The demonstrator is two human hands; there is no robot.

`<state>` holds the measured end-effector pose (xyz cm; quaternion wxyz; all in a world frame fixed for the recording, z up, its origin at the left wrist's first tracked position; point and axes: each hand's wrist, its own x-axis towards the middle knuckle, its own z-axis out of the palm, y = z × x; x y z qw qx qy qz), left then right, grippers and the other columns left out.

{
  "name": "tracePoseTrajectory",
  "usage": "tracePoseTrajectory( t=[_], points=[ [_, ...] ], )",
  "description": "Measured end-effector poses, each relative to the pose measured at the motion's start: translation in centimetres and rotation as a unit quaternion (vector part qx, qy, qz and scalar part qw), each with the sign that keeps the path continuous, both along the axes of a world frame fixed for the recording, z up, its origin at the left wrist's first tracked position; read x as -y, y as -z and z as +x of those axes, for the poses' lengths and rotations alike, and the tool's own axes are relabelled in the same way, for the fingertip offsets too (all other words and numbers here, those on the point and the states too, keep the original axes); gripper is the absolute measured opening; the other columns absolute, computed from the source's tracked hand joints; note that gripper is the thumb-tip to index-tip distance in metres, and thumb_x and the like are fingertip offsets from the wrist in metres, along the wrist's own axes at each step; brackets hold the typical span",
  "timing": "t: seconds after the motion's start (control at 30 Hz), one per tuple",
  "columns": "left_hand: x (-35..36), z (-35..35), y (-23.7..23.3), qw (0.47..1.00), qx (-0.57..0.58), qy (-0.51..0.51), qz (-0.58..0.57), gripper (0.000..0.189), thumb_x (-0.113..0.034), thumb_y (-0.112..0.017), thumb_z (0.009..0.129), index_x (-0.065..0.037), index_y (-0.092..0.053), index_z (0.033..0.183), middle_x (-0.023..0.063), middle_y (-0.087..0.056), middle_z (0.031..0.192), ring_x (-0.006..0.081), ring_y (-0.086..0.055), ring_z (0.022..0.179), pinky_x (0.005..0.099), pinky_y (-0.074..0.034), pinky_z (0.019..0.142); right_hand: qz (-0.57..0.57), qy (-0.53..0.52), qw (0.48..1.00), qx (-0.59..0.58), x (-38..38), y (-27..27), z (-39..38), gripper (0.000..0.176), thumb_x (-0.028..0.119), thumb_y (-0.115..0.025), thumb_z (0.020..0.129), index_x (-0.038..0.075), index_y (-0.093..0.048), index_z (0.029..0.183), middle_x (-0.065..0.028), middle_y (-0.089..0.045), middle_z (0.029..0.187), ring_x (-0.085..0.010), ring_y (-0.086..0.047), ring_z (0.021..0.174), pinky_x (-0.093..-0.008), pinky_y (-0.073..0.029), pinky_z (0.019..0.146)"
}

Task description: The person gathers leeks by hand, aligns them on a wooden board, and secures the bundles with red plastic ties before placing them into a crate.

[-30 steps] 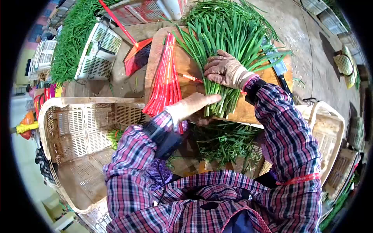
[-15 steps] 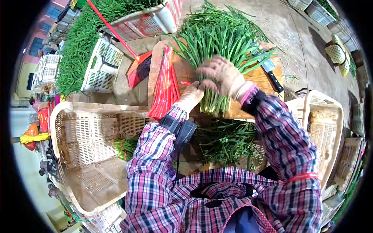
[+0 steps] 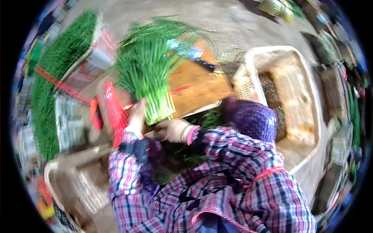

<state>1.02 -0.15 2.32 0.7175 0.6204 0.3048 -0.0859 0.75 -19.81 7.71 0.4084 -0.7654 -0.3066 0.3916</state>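
A bunch of long green leafy stalks [image 3: 149, 77] lies on the wooden board [image 3: 202, 89], cut pale ends toward me. My left hand [image 3: 136, 116] is at the left side of the stalk ends, thumb up and partly blurred; what its fingers hold is unclear. Just below the cut ends is my right hand [image 3: 171, 130], its fingers curled and partly hidden under the stalks. Red strips [image 3: 114, 112] lie in a bundle left of my left hand. One short red strip [image 3: 178, 89] rests on the board. A knife [image 3: 194, 56] with a black handle lies at the board's far side.
An off-white plastic crate [image 3: 307, 97] stands at the right, another crate [image 3: 58, 174] at the lower left. Crates heaped with greens [image 3: 72, 50] and a red-handled broom [image 3: 64, 86] are at the left. Loose greens lie below the board.
The view has swung to the right and is blurred. My right hand has gone from the top of the bunch to just below its cut ends. More of the right crate shows.
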Motion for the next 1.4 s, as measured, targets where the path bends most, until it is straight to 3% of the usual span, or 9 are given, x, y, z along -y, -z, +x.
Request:
tracePoseTrajectory(
  t=[0.03, 0.27, 0.43, 0.57, 0.7, 0.77, 0.9, 1.03, 1.4],
  points=[
    [-1.4, 0.6, 1.5, 0.986, -0.001, 0.074, 0.150, 0.048, -0.040, -0.041, 0.095, 0.000, -0.059, 0.114, 0.0091, -0.064, 0.106, 0.0157, -0.060, 0.093, 0.0279, -0.045, 0.085, -0.040, -0.022, 0.999, 0.026, 0.3, -1.7, -0.4, 0.029, 0.032, -0.056, 0.085, 0.011, -0.064, 0.104, -0.0147, -0.066, 0.094, -0.0311, -0.062, 0.088, -0.0397, -0.048, 0.078],
    [-4.7, -1.7, 0.9, 0.982, -0.128, 0.052, 0.131, 0.068, -0.060, -0.040, 0.089, -0.003, -0.050, 0.125, 0.0090, -0.062, 0.105, 0.0184, -0.059, 0.084, 0.0335, -0.048, 0.071, 0.211, -0.086, 0.974, -0.001, 12.6, -7.4, -4.2, 0.032, 0.024, -0.061, 0.086, 0.007, -0.060, 0.113, -0.0145, -0.062, 0.108, -0.0321, -0.059, 0.099, -0.0371, -0.048, 0.084],
    [-9.0, -5.0, -2.6, 0.990, -0.079, 0.033, 0.115, 0.028, -0.035, -0.048, 0.091, -0.009, -0.055, 0.086, -0.0042, -0.045, 0.061, 0.0041, -0.037, 0.044, 0.0199, -0.028, 0.037, 0.154, 0.312, 0.938, -0.001, 31.7, -10.4, -0.8, 0.030, 0.020, -0.064, 0.085, 0.005, -0.062, 0.112, -0.0090, -0.065, 0.102, -0.0174, -0.060, 0.094, -0.0297, -0.049, 0.083],
    [-1.6, -3.9, -9.1, 0.978, 0.006, -0.076, 0.193, 0.018, -0.023, -0.047, 0.090, -0.012, -0.046, 0.075, -0.0067, -0.034, 0.056, 0.0044, -0.032, 0.043, 0.0198, -0.029, 0.040, 0.058, 0.605, 0.794, 0.028, 46.7, -5.2, -0.4, 0.026, 0.016, -0.064, 0.086, 0.004, -0.063, 0.108, -0.0058, -0.065, 0.095, -0.0161, -0.061, 0.089, -0.0279, -0.050, 0.080],
    [11.2, 1.7, -15.1, 0.823, 0.272, 0.245, 0.435, 0.023, -0.023, -0.040, 0.096, -0.010, -0.045, 0.078, -0.0037, -0.033, 0.062, 0.0061, -0.035, 0.055, 0.0229, -0.034, 0.052, 0.047, 0.742, 0.661, -0.101, 53.3, 3.5, -1.9, 0.025, 0.017, -0.065, 0.085, -0.001, -0.061, 0.102, -0.0045, -0.064, 0.085, -0.0127, -0.059, 0.073, -0.0242, -0.051, 0.070],
    [17.2, 4.8, -16.3, 0.950, 0.206, 0.122, 0.202, 0.030, -0.030, -0.039, 0.098, -0.009, -0.044, 0.078, -0.0014, -0.033, 0.066, 0.0085, -0.034, 0.057, 0.0240, -0.032, 0.053, -0.037, 0.672, 0.728, -0.135, 53.5, 7.3, -3.1, 0.021, 0.011, -0.064, 0.083, -0.001, -0.063, 0.100, -0.0024, -0.063, 0.078, -0.0124, -0.057, 0.070, -0.0238, -0.047, 0.066],
    [32.8, 10.6, -18.7, 0.984, 0.128, 0.109, -0.058, 0.034, -0.035, -0.040, 0.098, -0.004, -0.051, 0.087, 0.0005, -0.039, 0.071, 0.0130, -0.041, 0.063, 0.0303, -0.042, 0.063, -0.196, 0.556, 0.798, -0.124, 54.3, 16.1, -6.8, 0.027, 0.012, -0.064, 0.082, 0.004, -0.062, 0.108, -0.0054, -0.065, 0.086, -0.0150, -0.058, 0.080, -0.0294, -0.046, 0.079],
    [41.8, 13.8, -15.7, 0.864, 0.104, 0.288, -0.400, 0.030, -0.025, -0.042, 0.097, 0.002, -0.053, 0.106, 0.0052, -0.047, 0.084, 0.0183, -0.045, 0.078, 0.0370, -0.047, 0.079, -0.339, 0.527, 0.775, -0.076, 54.7, 18.0, -7.7, 0.070, 0.033, -0.072, 0.077, 0.010, -0.041, 0.135, -0.0180, -0.051, 0.128, -0.0300, -0.049, 0.119, -0.0371, -0.039, 0.098],
    [42.5, 16.7, -12.1, 0.898, 0.105, 0.199, -0.378, 0.026, -0.014, -0.042, 0.096, 0.004, -0.050, 0.113, 0.0063, -0.046, 0.089, 0.0202, -0.045, 0.080, 0.0416, -0.047, 0.083, -0.411, 0.440, 0.798, 0.000, 50.9, 23.1, 1.6, 0.106, 0.059, -0.069, 0.068, 0.014, -0.012, 0.146, -0.0139, -0.020, 0.149, -0.0314, -0.017, 0.138, -0.0440, -0.016, 0.111]
  ],
)
